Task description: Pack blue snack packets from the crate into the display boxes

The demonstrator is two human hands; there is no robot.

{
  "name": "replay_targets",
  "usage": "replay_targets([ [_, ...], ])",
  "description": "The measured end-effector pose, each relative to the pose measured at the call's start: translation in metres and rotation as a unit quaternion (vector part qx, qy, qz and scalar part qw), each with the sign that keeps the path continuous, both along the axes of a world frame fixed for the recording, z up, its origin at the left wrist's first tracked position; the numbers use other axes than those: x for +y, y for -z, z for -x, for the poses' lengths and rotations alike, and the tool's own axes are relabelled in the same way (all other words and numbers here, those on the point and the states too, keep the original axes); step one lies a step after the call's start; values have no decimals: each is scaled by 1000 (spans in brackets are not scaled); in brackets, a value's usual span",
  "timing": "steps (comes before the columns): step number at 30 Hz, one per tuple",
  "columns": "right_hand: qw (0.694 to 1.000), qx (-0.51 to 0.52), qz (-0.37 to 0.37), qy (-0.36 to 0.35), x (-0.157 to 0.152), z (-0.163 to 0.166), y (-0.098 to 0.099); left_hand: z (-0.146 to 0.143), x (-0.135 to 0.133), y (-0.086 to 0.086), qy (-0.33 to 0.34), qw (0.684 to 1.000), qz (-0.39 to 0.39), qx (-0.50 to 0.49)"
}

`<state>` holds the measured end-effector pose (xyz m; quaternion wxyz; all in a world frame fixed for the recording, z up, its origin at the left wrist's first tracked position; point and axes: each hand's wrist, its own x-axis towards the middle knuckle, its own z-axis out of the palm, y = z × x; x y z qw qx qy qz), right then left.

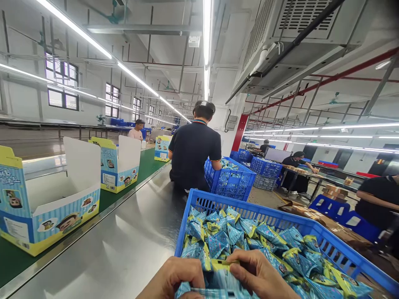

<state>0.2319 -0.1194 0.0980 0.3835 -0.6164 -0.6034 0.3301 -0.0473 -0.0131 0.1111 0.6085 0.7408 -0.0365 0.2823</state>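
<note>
Holding a bunch of packets (pixel 218 280), blue and yellow, your two hands sit at the very bottom of the view; your left hand (pixel 174 279) has its fingers shut tight on the left end of the bunch; your right hand (pixel 264 277) has its fingers (pixel 246 259) curled over the top and pinched on the right end; the bunch is just above the near side of a blue crate (pixel 243 207), which is full of loose packets (pixel 249 236) of the same kind; the crate stands on a shiny steel bench (pixel 124 249); to the left runs a green belt (pixel 12 259) with an open picture box (pixel 52 207) on it and a second box (pixel 120 168) further along; ahead, a person in a dark shirt (pixel 193 153) stands at the bench beside another blue crate (pixel 232 178).
</note>
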Motion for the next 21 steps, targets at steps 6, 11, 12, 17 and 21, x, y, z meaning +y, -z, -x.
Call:
replay_targets([
  [6, 996, 60, -33, -64, -3, 10, -5, -2, 6, 12, -15, 995, -70, -73],
  [11, 973, 188, -21, -129, -8, 23, -4, -24, 11, 40, 0, 997, -51, 56],
  [12, 969, 205, -17, -134, -9, 25, -4, -31, 10, 48, 9, 996, -16, 82],
  [17, 967, 218, -6, -135, -16, 32, -5, -53, 4, 71, 17, 983, 99, 154],
  [21, 978, 180, -25, -105, -15, 32, -10, -35, 7, 57, 31, 996, 3, 81],
])
